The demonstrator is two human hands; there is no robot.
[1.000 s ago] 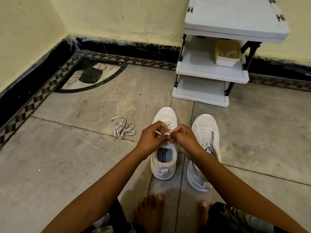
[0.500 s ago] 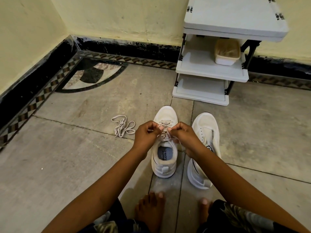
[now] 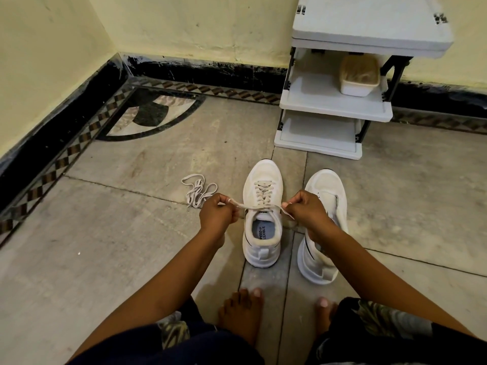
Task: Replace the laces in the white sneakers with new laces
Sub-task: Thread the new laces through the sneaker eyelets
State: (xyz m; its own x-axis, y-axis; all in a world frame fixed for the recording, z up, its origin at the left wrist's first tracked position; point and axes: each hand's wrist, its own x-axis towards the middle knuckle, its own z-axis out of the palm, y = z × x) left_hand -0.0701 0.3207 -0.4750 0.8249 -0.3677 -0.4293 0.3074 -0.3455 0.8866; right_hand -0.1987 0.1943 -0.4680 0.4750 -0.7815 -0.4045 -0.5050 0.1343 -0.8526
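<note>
In the head view, two white sneakers stand side by side on the stone floor (image 3: 110,248), toes pointing away from the person. The laced sneaker (image 3: 263,175) is on the left, and its lace (image 3: 253,206) crosses up the front and comes out at the top eyelets. The left hand (image 3: 214,214) has its fingers curled and pinches one end of this lace, and the right hand (image 3: 308,210) pinches the other end in the same way, so the lace runs taut between them, just above the shoe opening. The second sneaker (image 3: 326,191) is just beside the first one, on its right, partly hidden behind the right hand and forearm (whether it carries a lace, I cannot tell). A loose lace (image 3: 199,191) lies in a small heap on the floor near the left hand, apart from the shoes. Beyond the sneakers a white shelf rack (image 3: 334,108) stands against the wall, with a pale tub (image 3: 359,77) on its middle shelf. A bare foot (image 3: 243,312) rests on the floor behind the laced sneaker.
</note>
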